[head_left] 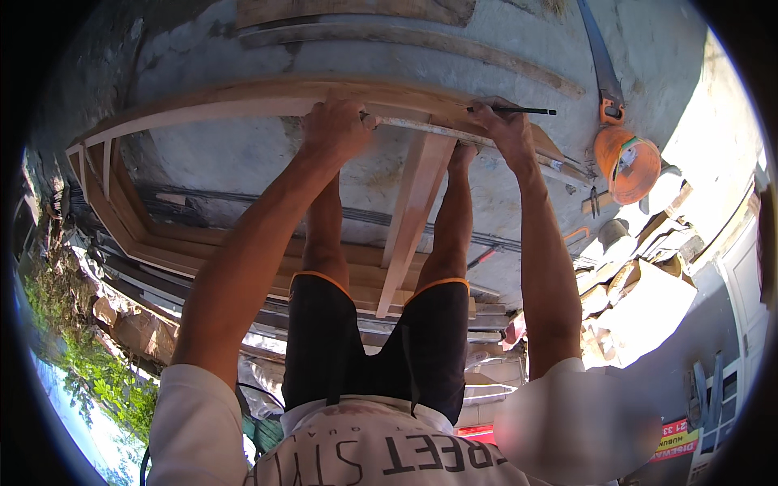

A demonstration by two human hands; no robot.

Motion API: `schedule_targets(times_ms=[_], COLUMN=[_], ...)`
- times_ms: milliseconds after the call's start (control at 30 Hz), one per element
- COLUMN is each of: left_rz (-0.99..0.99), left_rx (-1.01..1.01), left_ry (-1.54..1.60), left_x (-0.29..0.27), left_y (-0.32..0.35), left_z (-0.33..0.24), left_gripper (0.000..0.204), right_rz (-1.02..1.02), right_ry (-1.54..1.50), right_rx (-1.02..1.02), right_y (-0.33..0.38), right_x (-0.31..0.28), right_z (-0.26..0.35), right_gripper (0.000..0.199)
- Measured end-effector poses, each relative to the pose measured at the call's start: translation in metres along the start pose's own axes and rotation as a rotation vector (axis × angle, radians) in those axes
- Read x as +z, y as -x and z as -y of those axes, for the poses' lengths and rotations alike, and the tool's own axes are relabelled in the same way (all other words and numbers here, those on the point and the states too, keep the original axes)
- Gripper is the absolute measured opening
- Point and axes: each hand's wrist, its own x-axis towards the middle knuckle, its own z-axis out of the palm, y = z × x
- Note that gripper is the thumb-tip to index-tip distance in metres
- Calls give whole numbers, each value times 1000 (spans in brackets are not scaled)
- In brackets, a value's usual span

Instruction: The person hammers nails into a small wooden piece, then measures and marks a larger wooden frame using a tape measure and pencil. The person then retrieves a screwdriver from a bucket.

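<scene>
A long wooden frame (pixel 267 103) with crosspieces stands over the floor in front of me and around my legs. My left hand (pixel 334 131) is closed at its far beam, round the end of a narrow, pale strip (pixel 429 128) that runs right along the beam. Whether the strip is a ruler or a batten I cannot tell. Over the beam's right part, my right hand (pixel 506 134) is closed with a thin black pencil (pixel 531 110) sticking out to the right. Its lower fingers are beside the strip. Between my legs a wooden crosspiece (pixel 417 211) reaches toward me.
A handsaw (pixel 601 69) with an orange handle lies at the far right, by an orange bucket (pixel 632 168). Loose boards (pixel 421 40) rest on the concrete floor beyond the frame. Cardboard and scrap (pixel 648 296) are heaped at right; plants (pixel 105 373) grow at left.
</scene>
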Motion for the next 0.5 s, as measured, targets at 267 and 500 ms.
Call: schedule_targets(times_ms=[267,500], left_rz=[-44,-147], left_rx=[-79,-111], left_ry=[-150,-172], left_x=[-54,-69], left_y=[-2,-9], left_z=[137,238], left_gripper=[54,52], right_rz=[33,71], right_ry=[30,150], right_rx=[-61,-147], right_y=[-28,-50], right_x=[44,110], right_z=[27,44], right_gripper=[28,25])
